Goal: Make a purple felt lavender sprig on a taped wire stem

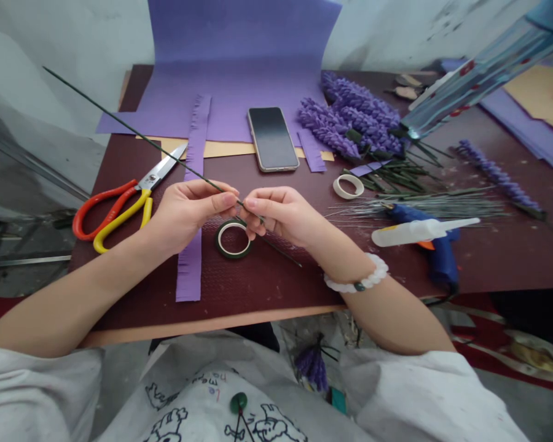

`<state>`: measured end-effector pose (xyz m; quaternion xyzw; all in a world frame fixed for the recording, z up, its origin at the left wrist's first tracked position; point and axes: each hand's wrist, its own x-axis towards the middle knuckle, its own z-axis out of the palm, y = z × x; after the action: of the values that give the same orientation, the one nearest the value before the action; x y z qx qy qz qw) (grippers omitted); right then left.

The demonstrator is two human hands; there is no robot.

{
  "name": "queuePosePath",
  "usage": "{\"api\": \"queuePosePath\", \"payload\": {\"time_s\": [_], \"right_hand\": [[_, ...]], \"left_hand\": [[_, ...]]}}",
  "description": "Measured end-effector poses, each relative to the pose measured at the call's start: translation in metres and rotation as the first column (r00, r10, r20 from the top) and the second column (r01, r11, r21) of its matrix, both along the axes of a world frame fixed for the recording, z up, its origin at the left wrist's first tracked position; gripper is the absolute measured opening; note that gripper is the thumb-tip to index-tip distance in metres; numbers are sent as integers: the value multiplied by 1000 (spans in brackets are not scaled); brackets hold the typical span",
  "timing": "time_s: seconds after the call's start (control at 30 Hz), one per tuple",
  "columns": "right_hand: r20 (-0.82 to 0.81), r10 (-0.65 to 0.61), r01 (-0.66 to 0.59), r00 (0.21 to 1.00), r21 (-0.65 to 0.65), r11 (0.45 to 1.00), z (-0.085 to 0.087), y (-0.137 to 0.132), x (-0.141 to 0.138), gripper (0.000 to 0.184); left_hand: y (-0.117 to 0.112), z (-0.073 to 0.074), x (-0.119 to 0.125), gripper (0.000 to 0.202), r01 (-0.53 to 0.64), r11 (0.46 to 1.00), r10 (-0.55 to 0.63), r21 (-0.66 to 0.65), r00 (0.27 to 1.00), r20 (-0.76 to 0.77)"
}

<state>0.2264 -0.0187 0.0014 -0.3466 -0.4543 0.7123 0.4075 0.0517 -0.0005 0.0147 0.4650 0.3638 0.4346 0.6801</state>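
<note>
The left hand and right hand pinched a thin green stem above the table, its long end slanting up leftward. Near them lay a tape roll and purple strip.

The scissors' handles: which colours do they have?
One handle is red, the other handle yellow; best in the head view.
</note>
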Motion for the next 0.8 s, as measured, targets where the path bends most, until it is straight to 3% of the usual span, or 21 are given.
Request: {"api": "queuePosePath", "payload": {"time_s": [0.23, 0.5, 0.8], "right_hand": [[-46, 35, -36, 998, -21, 999, 0, 0, 0, 29], [-15, 42, -41, 999, 21, 999, -5, 1, 3, 29], [93, 22, -31, 995, 96, 995, -8, 0, 2, 30]], "left_hand": [[-1, 3, 0, 17, 68, 998, -67, -10, 997, 45], [0, 2, -2, 21, 63, 997, -64, 33, 998, 15], [2, -5, 1, 30, 79, 992, -83, -101, 996, -38]]}}
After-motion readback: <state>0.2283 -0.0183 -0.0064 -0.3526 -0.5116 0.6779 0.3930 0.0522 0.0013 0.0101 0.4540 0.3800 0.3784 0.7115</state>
